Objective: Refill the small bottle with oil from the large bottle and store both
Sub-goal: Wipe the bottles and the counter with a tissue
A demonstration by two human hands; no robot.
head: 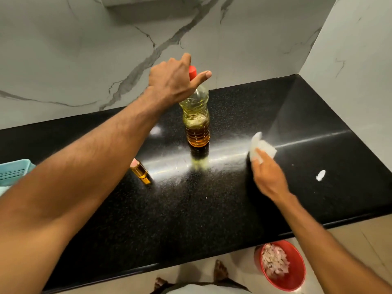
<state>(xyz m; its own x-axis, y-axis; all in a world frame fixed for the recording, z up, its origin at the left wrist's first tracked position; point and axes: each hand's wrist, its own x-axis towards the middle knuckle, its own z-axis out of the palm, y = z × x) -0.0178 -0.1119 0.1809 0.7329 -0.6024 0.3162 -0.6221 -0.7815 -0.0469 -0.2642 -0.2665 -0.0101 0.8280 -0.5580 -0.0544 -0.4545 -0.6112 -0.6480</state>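
The large clear bottle [197,122] with a red cap stands upright in the middle of the black counter [191,209], partly filled with yellow oil. My left hand [171,81] is over its neck and cap, fingers spread; a firm grip does not show. The small bottle [141,171], amber with a pale pink cap, stands to the left of the large one, apart from it. My right hand [268,177] presses a folded white tissue [262,148] onto the counter to the right of the large bottle.
A teal perforated basket [12,171] sits at the counter's left edge. A small white scrap [320,175] lies on the counter at right. A red bucket [280,265] with scraps stands on the floor below the counter's front edge. Marble walls close the back and right.
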